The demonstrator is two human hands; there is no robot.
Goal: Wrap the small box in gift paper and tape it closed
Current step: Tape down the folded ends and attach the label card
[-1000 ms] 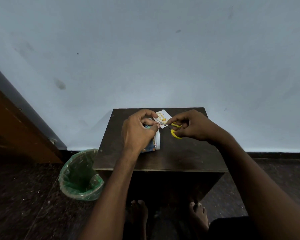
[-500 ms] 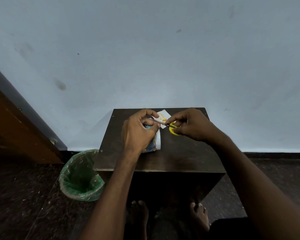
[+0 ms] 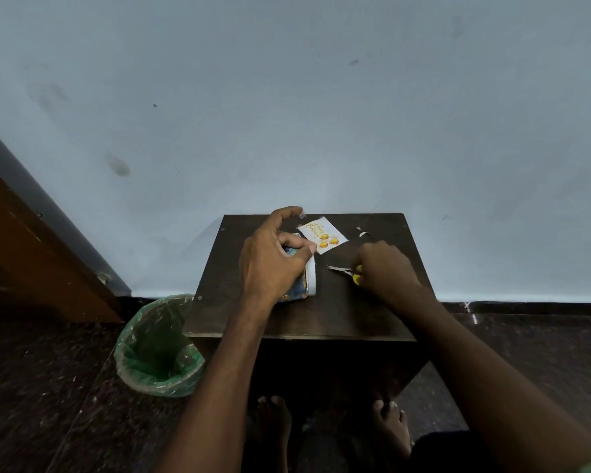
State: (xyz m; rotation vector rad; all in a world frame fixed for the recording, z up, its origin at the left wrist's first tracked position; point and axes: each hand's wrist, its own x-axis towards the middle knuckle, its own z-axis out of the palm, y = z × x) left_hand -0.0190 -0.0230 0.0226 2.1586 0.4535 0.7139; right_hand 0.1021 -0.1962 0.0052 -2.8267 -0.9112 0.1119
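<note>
The small box, wrapped in blue patterned paper, lies on the dark wooden table with a white band along its right side. My left hand covers the box. Its thumb lies across the top, and its raised index finger carries a small piece of tape at the tip. My right hand is low over the table to the right of the box. It grips small yellow-handled scissors whose blades point left.
A white card with yellow balloons lies behind the box, and small paper scraps lie near the far right. A green-lined waste bin stands on the floor to the left of the table. The wall is right behind the table.
My right hand has pulled the scissors away from my left fingers, down and to the right. A short piece of tape now hangs from my left index finger, which has lifted.
</note>
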